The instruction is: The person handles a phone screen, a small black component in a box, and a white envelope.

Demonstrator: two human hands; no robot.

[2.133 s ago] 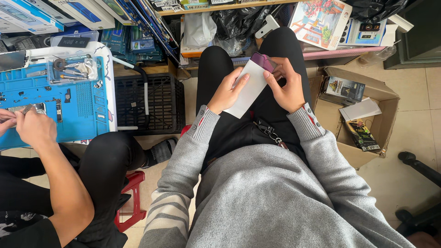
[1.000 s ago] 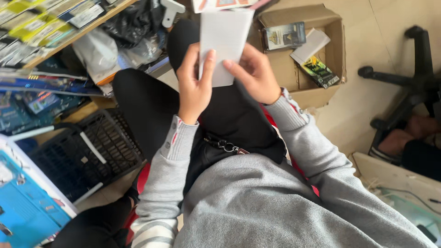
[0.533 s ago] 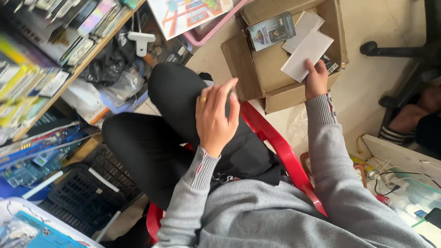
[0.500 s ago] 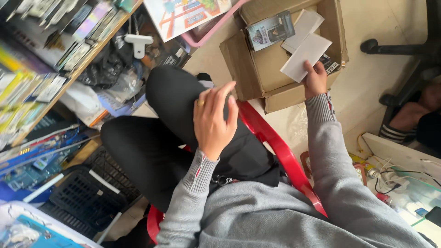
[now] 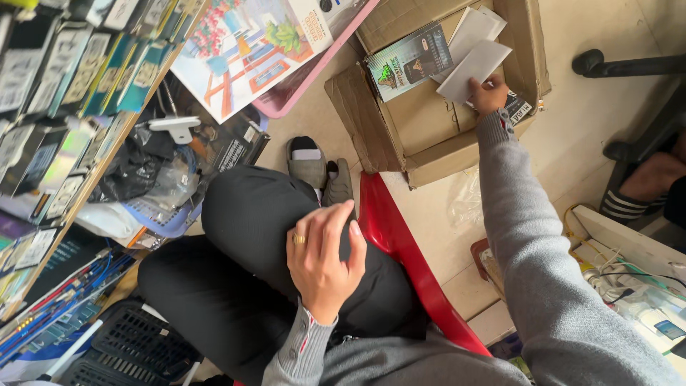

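White packet (image 5: 474, 69) under right-hand fingers (image 5: 480, 91)

The cardboard box (image 5: 421, 121) is brown, rough and matt, with bent flaps. Inside it, a flat white packet (image 5: 475, 68) looks like smooth matt paper, and the right hand (image 5: 489, 93) touches it. Next to the packet in the box lies a shiny printed pouch (image 5: 409, 63). Just beside the box, the red stool (image 5: 400, 250) is smooth, glossy plastic. The left hand (image 5: 325, 257) rests on soft black cloth trousers (image 5: 243, 243). The sleeve (image 5: 529, 236) reaching into the box is fuzzy grey cloth.
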